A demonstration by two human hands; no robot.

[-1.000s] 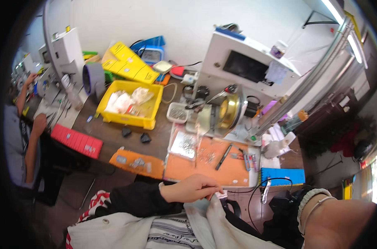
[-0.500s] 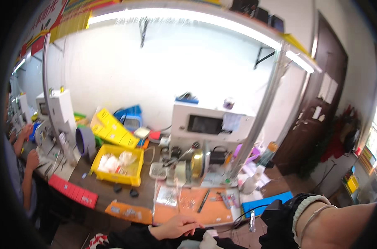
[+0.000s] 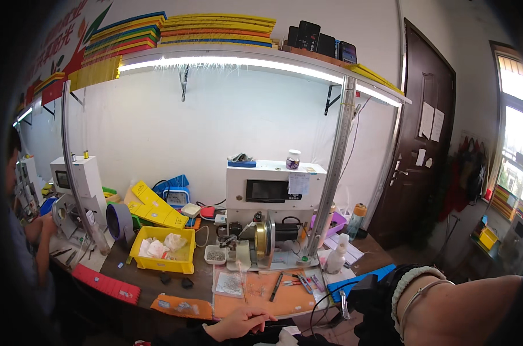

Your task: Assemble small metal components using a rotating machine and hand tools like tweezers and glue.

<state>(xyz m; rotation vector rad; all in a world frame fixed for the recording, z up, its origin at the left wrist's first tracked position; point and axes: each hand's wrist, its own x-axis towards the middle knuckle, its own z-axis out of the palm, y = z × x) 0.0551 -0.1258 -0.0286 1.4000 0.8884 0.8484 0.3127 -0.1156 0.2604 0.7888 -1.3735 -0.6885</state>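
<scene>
My left hand (image 3: 241,323) is low in the middle, just before the table's front edge. Its fingers point right, loosely stretched, and I see nothing in them. Beyond it an orange mat (image 3: 296,304) carries a clear bag of small metal parts (image 3: 229,284), a black pen-like tool (image 3: 277,286) and small hand tools (image 3: 305,283). My right forearm (image 3: 463,311) is raised close at the right, with a pale hair tie (image 3: 414,282) and a bracelet round it; the right hand itself lies outside the picture.
Behind the mat stands a white machine (image 3: 215,190) with a brass-coloured wheel (image 3: 261,239). A yellow bin (image 3: 163,265) with white bundles is at left, a white bottle (image 3: 336,256) at right. A metal post (image 3: 330,173) rises at right. Another person's hand (image 3: 45,224) works far left.
The view has tipped upward and steadied, so the shelf with stacked coloured trays now shows. My left hand keeps nearly the same pose, and my right forearm stays raised.
</scene>
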